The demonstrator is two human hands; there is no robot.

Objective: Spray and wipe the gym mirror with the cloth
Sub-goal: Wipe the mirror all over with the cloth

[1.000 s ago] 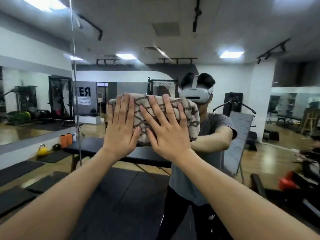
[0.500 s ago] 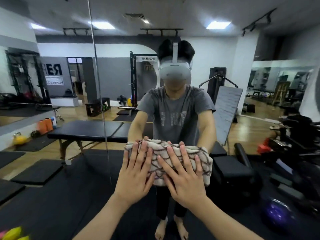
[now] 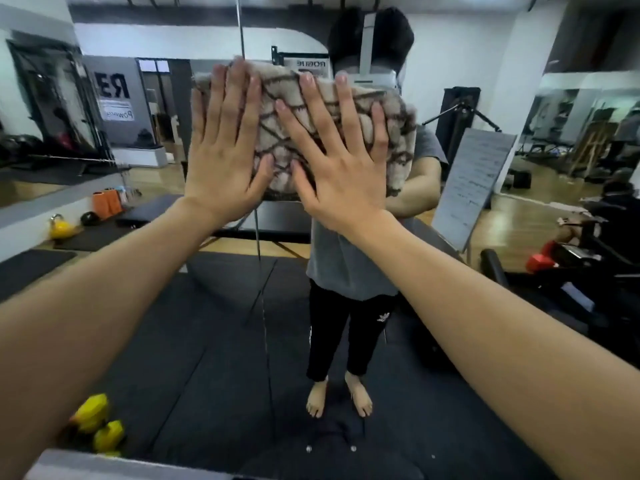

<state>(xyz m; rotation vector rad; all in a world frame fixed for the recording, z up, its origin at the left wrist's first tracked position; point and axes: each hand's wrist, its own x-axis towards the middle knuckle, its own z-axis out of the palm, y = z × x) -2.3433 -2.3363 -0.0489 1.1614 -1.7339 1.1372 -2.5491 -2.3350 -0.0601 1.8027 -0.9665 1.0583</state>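
Head view
Left arm: stretched forward and up from the lower left, forearm bare.
Left hand (image 3: pixel 221 147): palm flat on the cloth (image 3: pixel 353 102), fingers straight and pointing up, slightly spread, thumb angled toward the right.
Left grip: released; flat fingers press the cloth's left end, nothing pinched.
Right arm: stretched forward and up from the lower right, forearm bare.
Right hand (image 3: pixel 337 168): palm flat on the cloth's middle and right part, fingers straight, fanned upward, thumb toward the left, its tip just beside the left thumb.
Right grip: released; pressing only, no curl round the cloth.
Cloth: folded, cream with brown criss-cross lines; pressed against the mirror (image 3: pixel 485 57) at about head height of the reflection, covering its face.
Cloth axis: long side runs left to right, tilted a little down toward the right; broad face against the glass.
Mirror seam (image 3: pixel 258 237): thin vertical line passing behind the cloth's left part.
Dumbbells (image 3: pixel 98 429): yellow, on the floor at lower left.
Reflection: person in grey shirt, black trousers, barefoot on dark mats.
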